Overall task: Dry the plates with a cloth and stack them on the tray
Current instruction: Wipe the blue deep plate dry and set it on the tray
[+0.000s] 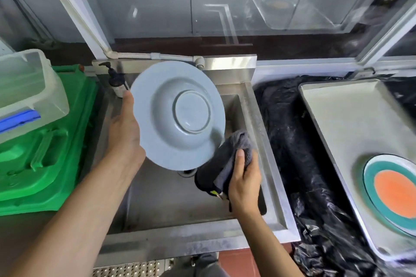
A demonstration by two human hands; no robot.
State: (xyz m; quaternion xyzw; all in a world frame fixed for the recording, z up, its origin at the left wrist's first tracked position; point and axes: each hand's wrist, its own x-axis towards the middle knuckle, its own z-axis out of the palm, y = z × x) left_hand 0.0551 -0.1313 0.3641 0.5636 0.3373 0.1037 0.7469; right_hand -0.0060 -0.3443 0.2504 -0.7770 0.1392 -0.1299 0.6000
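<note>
Sitting in the middle is the big steel sink (258, 132), and off to the right the pale tray (342, 119) is lying on black plastic sheeting (290, 141), already holding one orange and teal plate (392, 193) near its front end. On the left a green bin lid (45, 153) is carrying a clear plastic box (29, 92).

Over the sink, the blue plate (177, 114) is being held up on its edge, with its underside facing the camera. The left hand (126, 132) is gripping its left rim, thumb on the near side and fingers hidden behind it. The plate is looking hard and smooth, so it is probably slippery while wet and could break if dropped; holding it by the wide rim seems safest.

The right hand (244, 177) is curling round the grey cloth (227, 159), thumb pressing on top. The soft, bunched cloth is touching the plate's lower right rim, just beside that hand.
</note>
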